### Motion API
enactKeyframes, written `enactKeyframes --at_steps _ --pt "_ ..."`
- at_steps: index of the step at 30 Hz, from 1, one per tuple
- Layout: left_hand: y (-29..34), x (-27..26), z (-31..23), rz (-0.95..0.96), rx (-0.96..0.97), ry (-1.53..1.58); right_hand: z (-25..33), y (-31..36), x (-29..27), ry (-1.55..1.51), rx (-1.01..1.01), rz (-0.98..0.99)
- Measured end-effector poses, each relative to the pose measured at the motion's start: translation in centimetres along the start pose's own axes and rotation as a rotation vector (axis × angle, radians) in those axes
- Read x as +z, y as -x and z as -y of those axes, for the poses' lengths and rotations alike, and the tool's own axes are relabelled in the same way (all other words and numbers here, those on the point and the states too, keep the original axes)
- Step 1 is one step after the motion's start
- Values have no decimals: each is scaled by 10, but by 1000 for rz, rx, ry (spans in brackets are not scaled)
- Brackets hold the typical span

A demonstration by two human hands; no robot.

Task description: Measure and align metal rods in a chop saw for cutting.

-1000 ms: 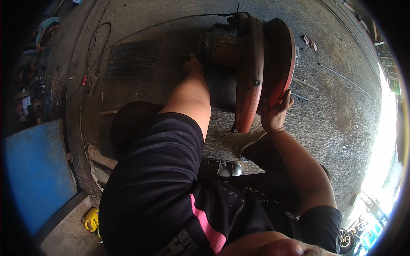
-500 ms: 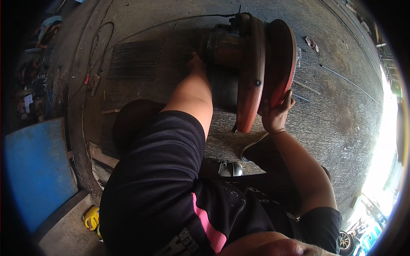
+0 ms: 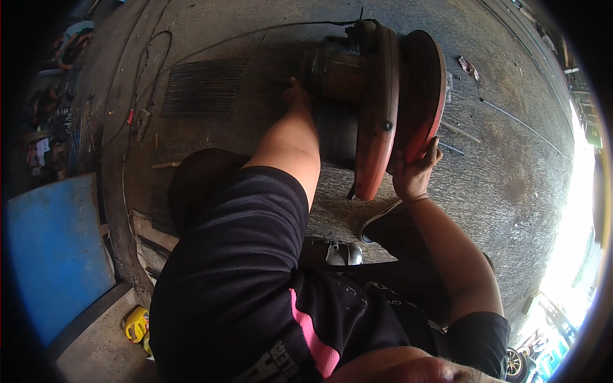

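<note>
A cut-off machine (image 3: 343, 70) with a dark motor body and a worn red arched guard (image 3: 378, 121) stands on the floor in front of me. On its right side is a second, round red guard (image 3: 434, 83). My right hand (image 3: 415, 175) is closed on this round guard's lower rim, thumb on the left and fingers on the right. My left hand (image 3: 297, 96) reaches to the motor's left side in shadow. It looks closed, but what its fingers hold is too dark to make out.
A row of dark thin rods (image 3: 204, 88) lies left of the machine. A cable (image 3: 255, 30) runs leftward from its top. Loose rods (image 3: 461, 132) lie on the right. My shoe (image 3: 377, 220) is close below the guards. A blue panel (image 3: 60, 255) stands at left.
Almost nothing differs. The machine and both hands sit slightly differently in the picture, and both hands keep their places on it.
</note>
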State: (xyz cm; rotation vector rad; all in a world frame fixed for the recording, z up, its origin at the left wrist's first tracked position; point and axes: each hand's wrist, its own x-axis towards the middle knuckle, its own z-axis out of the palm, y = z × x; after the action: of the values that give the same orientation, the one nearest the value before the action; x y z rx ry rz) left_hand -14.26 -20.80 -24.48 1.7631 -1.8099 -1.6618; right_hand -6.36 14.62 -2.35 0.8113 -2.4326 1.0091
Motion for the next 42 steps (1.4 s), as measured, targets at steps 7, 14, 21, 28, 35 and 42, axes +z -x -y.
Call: enactKeyframes --at_steps 7,14,21,28,35,42 --pt "6 0 -4 -20 -54 63 4 -7 -4 -28 -23 -1" --pt "13 3 -15 -113 50 -266 9 -34 -18 -6 -29 5" --pt "-16 6 6 -33 137 -275 15 -38 -20 -27 18 21" --pt "51 -7 -35 -147 -164 288 18 -50 -25 -47 44 29" --pt "51 -11 -30 -85 -154 304 20 -56 -28 -30 6 25" --pt "42 -2 -21 -173 -57 99 19 -55 -27 -35 8 13"
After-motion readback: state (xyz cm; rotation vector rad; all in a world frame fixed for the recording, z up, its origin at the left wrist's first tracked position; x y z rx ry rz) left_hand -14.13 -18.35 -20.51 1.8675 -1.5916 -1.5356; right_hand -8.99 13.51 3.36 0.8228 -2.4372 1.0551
